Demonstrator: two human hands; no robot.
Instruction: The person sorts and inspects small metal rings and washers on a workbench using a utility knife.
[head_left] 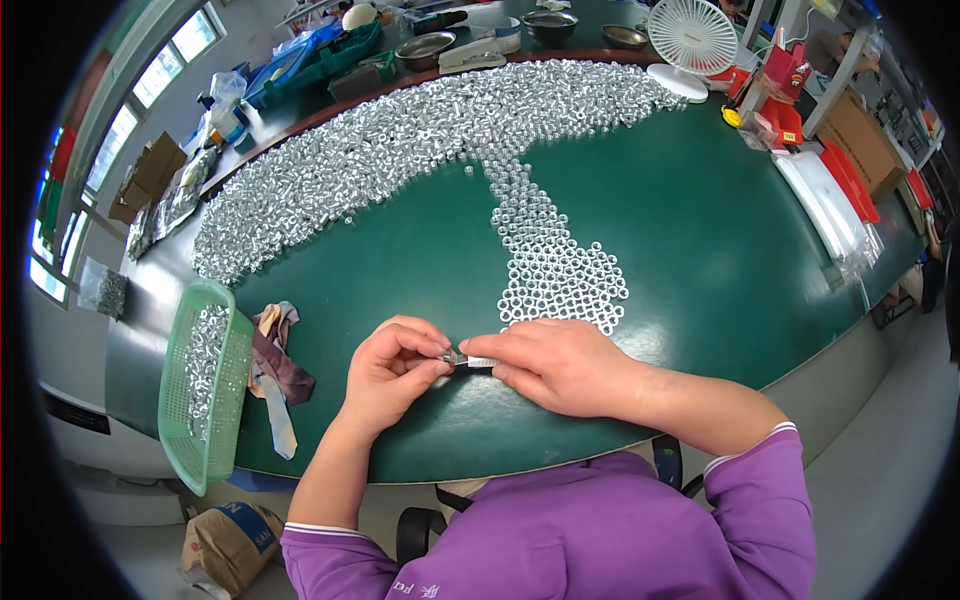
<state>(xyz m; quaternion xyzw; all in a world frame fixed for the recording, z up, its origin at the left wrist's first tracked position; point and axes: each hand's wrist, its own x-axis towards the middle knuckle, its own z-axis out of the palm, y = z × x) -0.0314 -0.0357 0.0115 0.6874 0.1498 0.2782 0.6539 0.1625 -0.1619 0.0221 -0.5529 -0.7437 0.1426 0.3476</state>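
Note:
Close to the table's near edge, my two hands meet. My left hand [393,368] is closed, pinching a small silvery metal part [452,357] between thumb and fingertips. My right hand [570,366] is closed round a slim white piece [482,362] whose end points at that part; its exact kind I cannot make out. Just beyond my right hand, many small ring-shaped metal parts [560,275] stand in a single layer, their round openings facing up. This patch narrows to a strip that joins a large heap of the same silvery parts [420,135] along the far side.
A green plastic basket [240,350] with more metal parts stands at the left, beside crumpled cloths [280,360]. A white fan [692,40] and metal bowls [425,47] are at the back. White plastic packets [820,200] and red bins [850,180] line the right side.

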